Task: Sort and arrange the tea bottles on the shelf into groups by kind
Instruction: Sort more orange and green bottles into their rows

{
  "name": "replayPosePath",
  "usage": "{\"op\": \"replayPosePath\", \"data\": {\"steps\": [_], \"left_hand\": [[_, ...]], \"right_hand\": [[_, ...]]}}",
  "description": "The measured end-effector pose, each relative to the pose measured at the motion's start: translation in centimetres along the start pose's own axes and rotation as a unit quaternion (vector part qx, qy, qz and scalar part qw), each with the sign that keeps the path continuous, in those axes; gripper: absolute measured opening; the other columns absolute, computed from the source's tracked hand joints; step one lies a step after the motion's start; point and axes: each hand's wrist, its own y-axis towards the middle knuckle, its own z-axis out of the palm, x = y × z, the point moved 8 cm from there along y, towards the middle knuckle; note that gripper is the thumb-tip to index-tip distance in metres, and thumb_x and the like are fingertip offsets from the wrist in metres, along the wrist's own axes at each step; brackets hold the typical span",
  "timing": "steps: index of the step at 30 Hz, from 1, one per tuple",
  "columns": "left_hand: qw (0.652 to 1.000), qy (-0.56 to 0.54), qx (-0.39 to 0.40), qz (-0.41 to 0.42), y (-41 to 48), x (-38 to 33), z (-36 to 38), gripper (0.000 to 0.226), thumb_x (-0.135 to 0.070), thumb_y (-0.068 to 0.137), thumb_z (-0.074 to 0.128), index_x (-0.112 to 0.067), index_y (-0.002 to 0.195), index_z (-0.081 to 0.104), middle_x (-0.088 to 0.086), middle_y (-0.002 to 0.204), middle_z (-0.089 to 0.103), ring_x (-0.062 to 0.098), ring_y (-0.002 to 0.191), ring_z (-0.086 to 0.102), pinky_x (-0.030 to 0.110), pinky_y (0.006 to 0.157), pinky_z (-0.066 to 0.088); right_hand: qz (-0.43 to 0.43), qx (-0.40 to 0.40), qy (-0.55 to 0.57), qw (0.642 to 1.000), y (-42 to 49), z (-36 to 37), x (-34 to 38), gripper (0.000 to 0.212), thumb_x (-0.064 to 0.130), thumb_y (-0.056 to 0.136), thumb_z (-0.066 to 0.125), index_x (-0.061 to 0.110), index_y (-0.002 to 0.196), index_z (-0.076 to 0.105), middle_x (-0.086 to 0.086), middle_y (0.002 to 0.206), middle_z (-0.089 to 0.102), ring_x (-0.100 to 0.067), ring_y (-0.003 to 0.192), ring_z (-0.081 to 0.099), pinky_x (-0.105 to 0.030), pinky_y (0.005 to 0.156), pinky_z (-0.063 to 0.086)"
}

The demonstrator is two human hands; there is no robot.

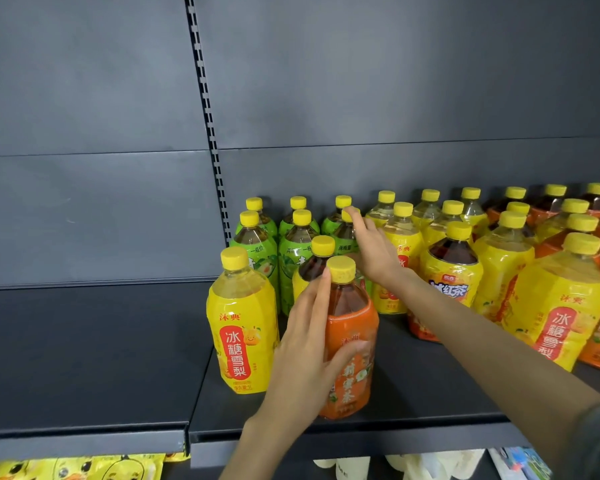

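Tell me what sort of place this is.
Most likely a shop or supermarket aisle: dark metal shelving with a slotted upright, rows of labelled tea bottles facing out, and packaged goods on the level below. The left hand grips an orange bottle, as in stocking.

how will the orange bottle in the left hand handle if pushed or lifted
The orange bottle looks full nearly to the neck, so probably heavy for its size. It is tall on a narrow base, so a push near the yellow cap may tip it. The glossy label could be slick; the left hand wraps its body.
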Motion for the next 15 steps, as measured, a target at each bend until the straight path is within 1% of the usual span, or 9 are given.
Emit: {"op": "replayPosePath", "data": {"steps": [1, 3, 6, 8, 11, 13, 15], "left_hand": [[1.0, 0.005, -0.002, 0.003, -0.1, 0.0, 0.1, 0.082, -0.069, 0.081, 0.044, -0.068, 0.128, -0.023, -0.049, 0.134, -0.005, -0.018, 0.131, 0.006, 0.023, 0.105, 0.035], [1.0, 0.014, -0.009, 0.007, -0.3, 0.1, 0.2, 0.077, -0.073, 0.079, 0.038, -0.067, 0.129, -0.021, -0.054, 0.13, -0.014, -0.025, 0.127, -0.001, 0.015, 0.101, 0.029], [1.0, 0.011, -0.019, 0.014, -0.6, 0.2, 0.2, 0.075, -0.072, 0.08, 0.036, -0.066, 0.13, -0.019, -0.052, 0.133, -0.013, -0.024, 0.128, 0.0, 0.006, 0.096, 0.021], [0.999, 0.016, -0.027, 0.023, -1.0, 0.3, 0.3, 0.073, -0.071, 0.081, 0.035, -0.064, 0.133, -0.016, -0.048, 0.138, -0.011, -0.02, 0.131, 0.002, 0.004, 0.094, 0.021], [0.997, 0.043, -0.06, 0.031, -1.8, 0.6, 0.2, 0.072, -0.069, 0.083, 0.033, -0.057, 0.139, -0.011, -0.034, 0.147, -0.005, -0.013, 0.133, 0.003, 0.009, 0.092, 0.027], [0.994, 0.053, -0.089, 0.026, -2.5, 0.6, 0.2, 0.072, -0.065, 0.085, 0.034, -0.051, 0.143, -0.006, -0.022, 0.151, 0.001, -0.006, 0.134, 0.008, 0.019, 0.093, 0.036], [0.994, 0.046, -0.102, 0.011, -3.0, 0.6, 0.5, 0.074, -0.064, 0.086, 0.038, -0.05, 0.144, -0.007, -0.018, 0.151, 0.004, 0.002, 0.134, 0.014, 0.026, 0.089, 0.04]], "right_hand": [[0.0, 0.001, 0.006, 1.0, 0.1, -0.1, -0.1, 0.093, 0.017, 0.08, 0.072, 0.024, 0.15, 0.012, -0.015, 0.138, 0.042, -0.036, 0.122, 0.045, -0.042, 0.089, 0.045], [-0.007, 0.002, 0.022, 1.0, -0.1, 0.0, -0.2, 0.092, 0.015, 0.079, 0.072, 0.024, 0.15, 0.014, -0.014, 0.141, 0.041, -0.036, 0.125, 0.044, -0.043, 0.092, 0.044], [-0.023, 0.012, 0.071, 0.997, -0.9, 0.0, -0.4, 0.094, 0.003, 0.079, 0.069, 0.025, 0.151, 0.012, -0.014, 0.146, 0.035, -0.034, 0.131, 0.037, -0.044, 0.1, 0.041], [-0.03, 0.024, 0.118, 0.992, -1.6, 0.1, -0.5, 0.097, -0.002, 0.079, 0.067, 0.027, 0.151, 0.009, -0.013, 0.149, 0.03, -0.031, 0.136, 0.03, -0.044, 0.107, 0.036], [-0.007, 0.038, 0.181, 0.983, -3.0, 0.1, -1.0, 0.089, 0.002, 0.085, 0.062, 0.028, 0.152, 0.008, -0.01, 0.155, 0.021, -0.025, 0.143, 0.021, -0.045, 0.113, 0.028], [-0.001, 0.036, 0.159, 0.987, -4.4, -0.3, -1.6, 0.079, 0.014, 0.09, 0.059, 0.028, 0.152, 0.011, -0.008, 0.156, 0.021, -0.024, 0.143, 0.02, -0.046, 0.114, 0.027], [-0.005, 0.016, 0.116, 0.993, -6.4, -1.2, -2.2, 0.068, 0.025, 0.093, 0.056, 0.026, 0.15, 0.019, -0.006, 0.153, 0.029, -0.022, 0.14, 0.028, -0.04, 0.111, 0.032]]}}
